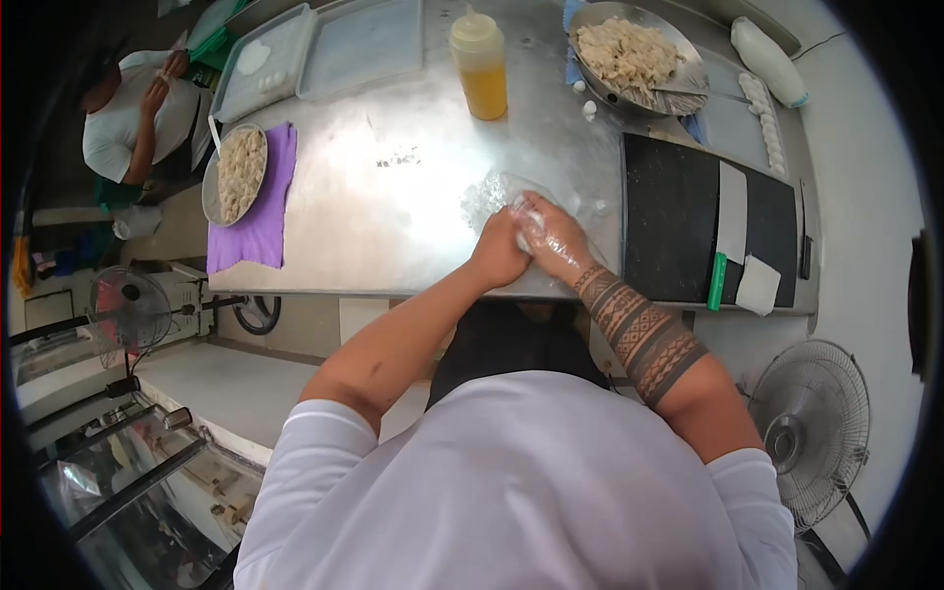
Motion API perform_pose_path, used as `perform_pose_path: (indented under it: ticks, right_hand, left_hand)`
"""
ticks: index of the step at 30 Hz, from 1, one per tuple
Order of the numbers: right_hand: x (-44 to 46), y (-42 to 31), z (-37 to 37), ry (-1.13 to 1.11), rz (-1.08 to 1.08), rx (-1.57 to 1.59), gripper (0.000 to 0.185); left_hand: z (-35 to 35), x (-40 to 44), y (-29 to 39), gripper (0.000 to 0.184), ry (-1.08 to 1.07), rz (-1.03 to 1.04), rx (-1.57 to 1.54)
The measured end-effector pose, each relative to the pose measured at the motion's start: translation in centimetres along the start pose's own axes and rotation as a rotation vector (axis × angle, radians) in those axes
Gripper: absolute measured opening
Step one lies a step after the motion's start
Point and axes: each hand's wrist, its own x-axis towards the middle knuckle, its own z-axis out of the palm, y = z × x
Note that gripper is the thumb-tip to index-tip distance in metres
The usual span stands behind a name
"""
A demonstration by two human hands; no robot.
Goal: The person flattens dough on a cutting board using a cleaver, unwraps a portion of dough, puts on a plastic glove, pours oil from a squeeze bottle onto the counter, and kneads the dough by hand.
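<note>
My left hand (500, 251) is closed, its fingers curled against my right hand (554, 241). Shiny clear plastic (565, 258) covers part of the right hand; whether it is a glove or a loose sheet I cannot tell. A small whitish patch (532, 222) shows between the hands, mostly hidden by the fingers. Just beyond them, a glossy wet-looking or plastic-covered patch (487, 197) lies on the steel table (344, 216). Farther back stands a squeeze bottle (482, 84) of yellow liquid. Small white dough-like balls (589, 108) sit near the bowl.
At the back right, a metal bowl (693, 84) holds pale filling; white pieces line a tray (733, 128). A black board (669, 216) carries a green-handled blade (718, 280). Left are a filling plate (209, 192) on purple cloth (280, 187), trays (364, 49) and another person (128, 128).
</note>
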Motion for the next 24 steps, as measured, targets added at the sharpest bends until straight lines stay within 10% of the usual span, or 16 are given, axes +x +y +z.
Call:
perform_pose_path:
  ticks: [3,6,7,10,24]
  right_hand:
    - [0.5,-1.3,0.3,-0.050,-0.024,-0.043,0.039]
    - [0.2,-1.9,1.1,-0.064,-0.122,-0.130,0.039]
    - [-0.3,-0.1,2.6,-0.001,-0.220,-0.215,0.041]
    - [0.6,2.4,4.0,-0.075,-0.320,-0.152,0.047]
    - [13.6,7.6,3.0,-0.271,-0.456,-0.977,0.057]
  left_hand:
    - [-3.7,-0.6,2.7,0.084,0.036,-0.539,-0.945]
    - [-4.8,-0.2,0.9,0.073,0.125,-0.625,-0.940]
    - [-3.1,-0.2,0.2,0.062,0.262,-0.192,-0.306]
    - [-4.9,1.9,6.2,0.046,0.032,0.446,0.136]
    - [-3.3,12.0,1.2,0.038,0.053,0.515,0.332]
